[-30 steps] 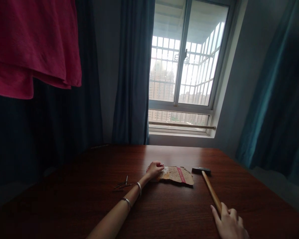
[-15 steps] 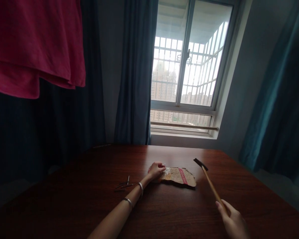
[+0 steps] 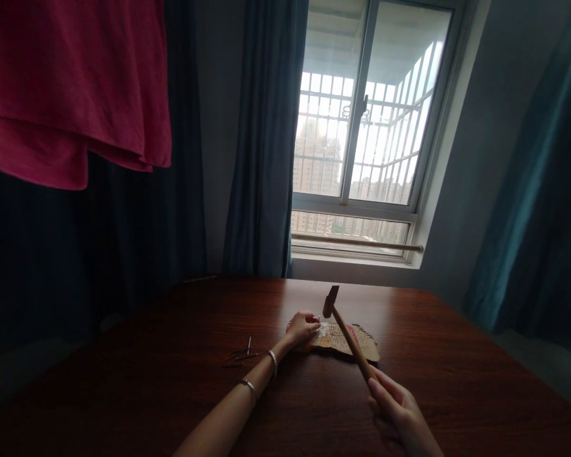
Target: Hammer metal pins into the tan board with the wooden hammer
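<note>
I had the right hand (image 3: pixel 394 409) closed round the hammer (image 3: pixel 348 337), its head above the left end of the perforated card (image 3: pixel 367 349); the left hand (image 3: pixel 303 326) rested there (grip unclear).

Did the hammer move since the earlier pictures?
Yes. The hammer rose off the table and swung left; its head is now over the left end of the perforated board, no longer right of it.

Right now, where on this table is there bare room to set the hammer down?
Bare wood: right of the card to the table edge, and near left, below the nails. Crowded mid-table, where left hand, hammer and right hand are.
</note>
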The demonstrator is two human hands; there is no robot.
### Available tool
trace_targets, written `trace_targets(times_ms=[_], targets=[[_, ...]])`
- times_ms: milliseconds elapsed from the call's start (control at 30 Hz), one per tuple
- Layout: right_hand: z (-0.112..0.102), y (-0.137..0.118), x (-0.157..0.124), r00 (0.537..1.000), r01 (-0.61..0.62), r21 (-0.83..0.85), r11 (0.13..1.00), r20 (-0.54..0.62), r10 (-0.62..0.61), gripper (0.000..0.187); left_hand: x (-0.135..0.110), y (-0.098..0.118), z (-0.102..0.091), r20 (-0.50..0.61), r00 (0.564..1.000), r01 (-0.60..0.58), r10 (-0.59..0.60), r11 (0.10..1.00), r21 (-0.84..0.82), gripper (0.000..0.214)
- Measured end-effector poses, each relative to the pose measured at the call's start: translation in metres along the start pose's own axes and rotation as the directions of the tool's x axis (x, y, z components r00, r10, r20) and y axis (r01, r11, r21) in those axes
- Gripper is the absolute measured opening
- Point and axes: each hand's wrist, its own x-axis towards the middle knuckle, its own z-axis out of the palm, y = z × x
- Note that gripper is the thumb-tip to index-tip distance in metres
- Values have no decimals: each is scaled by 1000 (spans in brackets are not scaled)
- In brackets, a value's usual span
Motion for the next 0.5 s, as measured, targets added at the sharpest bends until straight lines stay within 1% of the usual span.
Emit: trace_targets(times_ms=[67, 167, 300, 500], targets=[[9, -2, 3, 1000, 9, 1, 1000, 27, -9, 71, 0, -2, 0, -2, 1000, 4, -4, 1000, -10, 21], [15, -3, 8, 998, 6, -11, 1000, 59, -6, 72, -1, 1, 0, -2, 1000, 21, -21, 999, -32, 21], [17, 0, 13, 997, 1, -38, 999, 81, 2, 74, -5, 13, -3, 4, 998, 57, -57, 998, -39, 20], [18, 2, 15, 992, 58, -54, 997, 115, -51, 71, -12, 28, -7, 1, 996, 94, -94, 996, -4, 21]])
